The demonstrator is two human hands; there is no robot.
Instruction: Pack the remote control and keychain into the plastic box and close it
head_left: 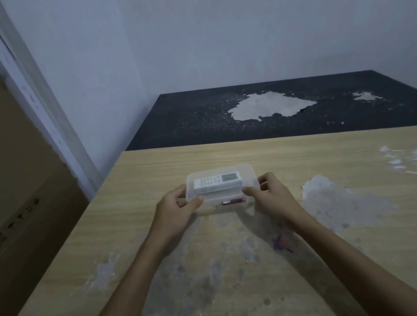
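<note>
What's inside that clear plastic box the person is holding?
Through the plastic box a white remote control shows, with a small red thing near the front wall, likely the keychain. The left hand and right hand cover both ends.

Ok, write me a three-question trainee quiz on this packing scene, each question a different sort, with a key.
1. True or false: the remote control lies on the wooden table beside the plastic box.
2. Multiple choice: the small red item shows (A) near the box's front wall, (B) on the black surface behind, (C) in the left hand.
3. Fill in: the left hand and the right hand hold the box at its two short ____.

Key: 1 false, the remote shows through the clear box; 2 A; 3 ends.
</note>
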